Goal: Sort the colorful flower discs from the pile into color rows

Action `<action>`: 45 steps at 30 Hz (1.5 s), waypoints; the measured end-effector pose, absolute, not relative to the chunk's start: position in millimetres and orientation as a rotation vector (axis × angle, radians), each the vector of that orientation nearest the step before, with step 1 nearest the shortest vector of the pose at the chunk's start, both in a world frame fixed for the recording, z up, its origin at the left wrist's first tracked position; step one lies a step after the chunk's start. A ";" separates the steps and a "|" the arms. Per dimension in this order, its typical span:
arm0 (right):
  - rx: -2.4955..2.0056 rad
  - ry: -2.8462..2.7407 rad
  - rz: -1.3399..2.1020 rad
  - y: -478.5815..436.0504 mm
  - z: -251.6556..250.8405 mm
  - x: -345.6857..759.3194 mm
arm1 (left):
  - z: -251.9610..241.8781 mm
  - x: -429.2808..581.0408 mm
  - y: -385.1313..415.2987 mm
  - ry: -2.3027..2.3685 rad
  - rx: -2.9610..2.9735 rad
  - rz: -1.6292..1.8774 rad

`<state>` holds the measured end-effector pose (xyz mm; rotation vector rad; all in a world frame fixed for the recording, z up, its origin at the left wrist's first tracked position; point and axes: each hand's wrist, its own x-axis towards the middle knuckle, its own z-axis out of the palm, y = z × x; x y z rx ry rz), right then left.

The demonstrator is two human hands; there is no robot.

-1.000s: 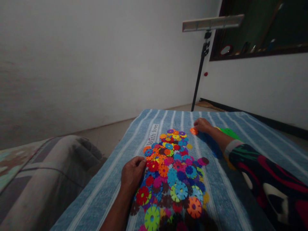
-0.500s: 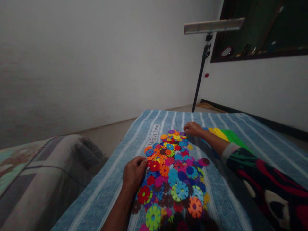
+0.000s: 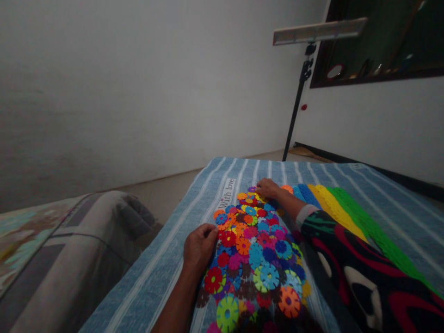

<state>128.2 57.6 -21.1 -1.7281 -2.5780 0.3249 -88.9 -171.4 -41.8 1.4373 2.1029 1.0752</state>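
Many notched plastic discs [image 3: 243, 245] in mixed colours lie in a long heap on the blue striped cloth. My left hand [image 3: 199, 247] rests at the heap's left edge beside a red disc [image 3: 228, 238]. Its thumb and fingers are pinched together; anything between them is too small to make out. At the heap's far end is my right hand [image 3: 268, 188], fingers curled down next to a purple disc [image 3: 252, 189]. Its fingertips are partly hidden, so what they hold is unclear. Beyond the right forearm run long rows of blue [image 3: 310, 196], yellow [image 3: 338, 212] and green discs [image 3: 378, 236].
The striped cloth [image 3: 156, 259] covers the table, with "With love" printed on it. A grey-draped piece of furniture [image 3: 100, 240] stands at the left. Behind the table rises a black stand [image 3: 294, 111] with a light panel [image 3: 319, 32], near a dark window [image 3: 388, 41].
My right hand has moved a little left over the far end of the heap, uncovering more of the colour rows. My left hand stays by the heap's left edge. The view has shifted slightly.
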 end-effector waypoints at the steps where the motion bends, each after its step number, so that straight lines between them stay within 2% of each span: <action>1: -1.737 -2.572 0.340 58.2 -21.7 127.0 | -41.4 -88.6 -171.6 2.102 1.436 1.079; 15: -1.664 -2.509 0.515 61.3 -25.0 129.3 | -45.0 -90.6 -170.3 2.123 1.461 1.064; 30: -1.403 -2.650 0.512 56.6 -22.2 107.6 | -38.8 -87.0 -172.6 2.139 1.466 1.057; 45: -1.653 -2.545 0.368 59.5 -25.2 106.1 | -41.5 -87.7 -171.7 2.127 1.470 1.069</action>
